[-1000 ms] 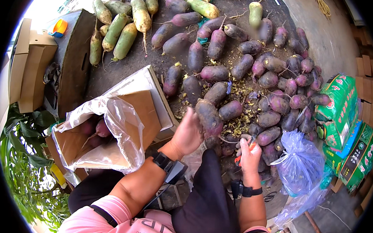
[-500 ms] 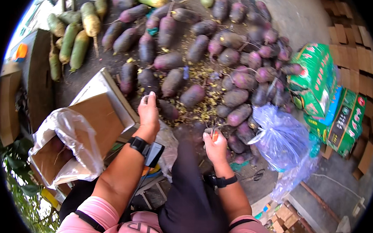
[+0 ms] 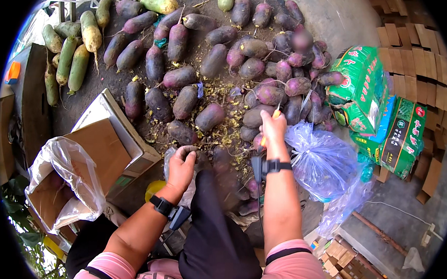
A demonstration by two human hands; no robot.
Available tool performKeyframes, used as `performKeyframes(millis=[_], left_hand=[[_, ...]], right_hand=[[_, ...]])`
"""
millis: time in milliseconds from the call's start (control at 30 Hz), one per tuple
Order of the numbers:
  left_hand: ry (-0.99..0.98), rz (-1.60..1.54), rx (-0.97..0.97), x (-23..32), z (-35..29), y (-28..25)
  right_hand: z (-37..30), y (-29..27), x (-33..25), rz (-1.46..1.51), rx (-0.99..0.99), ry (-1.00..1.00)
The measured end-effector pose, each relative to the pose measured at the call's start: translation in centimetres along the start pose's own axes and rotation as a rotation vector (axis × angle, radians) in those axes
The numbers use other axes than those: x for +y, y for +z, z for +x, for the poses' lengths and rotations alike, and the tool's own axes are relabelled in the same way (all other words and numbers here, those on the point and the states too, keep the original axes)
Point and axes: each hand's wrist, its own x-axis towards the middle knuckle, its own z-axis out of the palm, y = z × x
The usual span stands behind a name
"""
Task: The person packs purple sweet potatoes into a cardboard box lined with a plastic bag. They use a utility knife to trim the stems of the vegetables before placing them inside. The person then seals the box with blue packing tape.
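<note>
My left hand (image 3: 182, 166) is closed beside my left knee, thumb against curled fingers; whether anything is in them is hidden. A dark purple radish (image 3: 182, 133) lies just beyond it on the soil. In my right hand (image 3: 273, 128) is a small tool with an orange-yellow handle (image 3: 277, 112); its working end points down toward my wrist and its kind does not show clearly. That hand hovers over the heap's near edge, close to a purple radish (image 3: 255, 116). Past the heap, a round purple radish (image 3: 302, 38) appears smeared by motion.
Green radishes (image 3: 79, 67) lie at the far left. An open cardboard box (image 3: 104, 151) with clear plastic stands left. On the right are a tied blue plastic bag (image 3: 321, 157), green printed sacks (image 3: 360, 91) and stacked brown cardboard (image 3: 414, 73). Yellow leaf scraps (image 3: 229, 124) litter the soil.
My left hand has drawn back from the radishes toward my knee. My right hand, still holding the orange-handled tool, has reached forward over the heap. The view has shifted slightly.
</note>
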Motion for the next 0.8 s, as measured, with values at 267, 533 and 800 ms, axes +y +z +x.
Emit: performKeyframes(millis=[267,533,800], left_hand=[[-0.014,-0.021,-0.008,0.5,0.3,-0.1],[-0.027,-0.026,-0.021,0.5,0.1,-0.8],[-0.034,-0.025,-0.05,-0.2,-0.2,-0.8]], right_hand=[[-4.8,-0.3,4.6,0.331,-0.003,-0.001],[-3.9,-0.2,-0.1,-0.163,0.135,-0.495],[-5.3,6.1,-4.1,-0.8,-0.2,-0.42]])
